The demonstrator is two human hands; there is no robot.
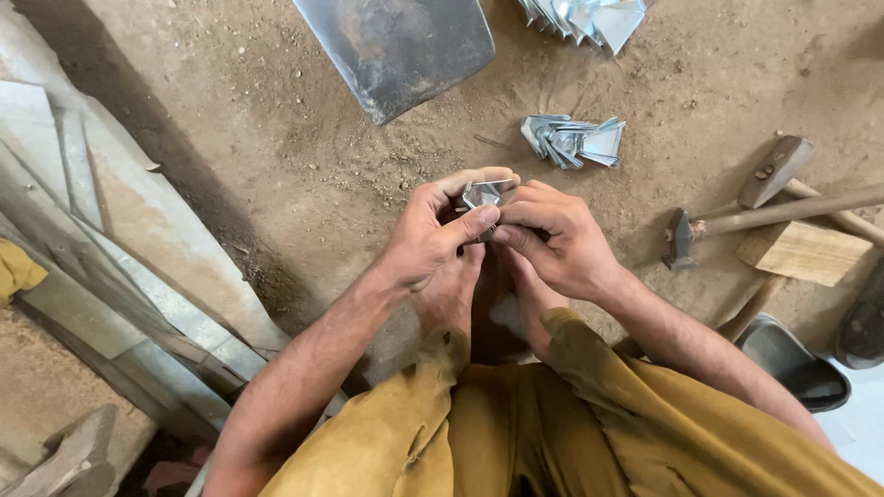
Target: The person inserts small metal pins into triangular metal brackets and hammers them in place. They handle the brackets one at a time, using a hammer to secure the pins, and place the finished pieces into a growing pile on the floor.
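Observation:
A small folded piece of shiny sheet metal [480,195] sits between both hands, above my bare feet on the dirt floor. My left hand [435,230] wraps around its left side, thumb pressed on the lower edge and index finger curled over the top. My right hand [554,239] pinches it from the right with bent fingers. Most of the piece is hidden by my fingers.
A small pile of similar folded metal pieces [573,140] lies just beyond my hands; another pile [589,18] at the top edge. A large metal sheet [401,46] lies at top centre. Hammers [727,221] and a wood block [799,252] lie right. Metal strips [83,239] lean left.

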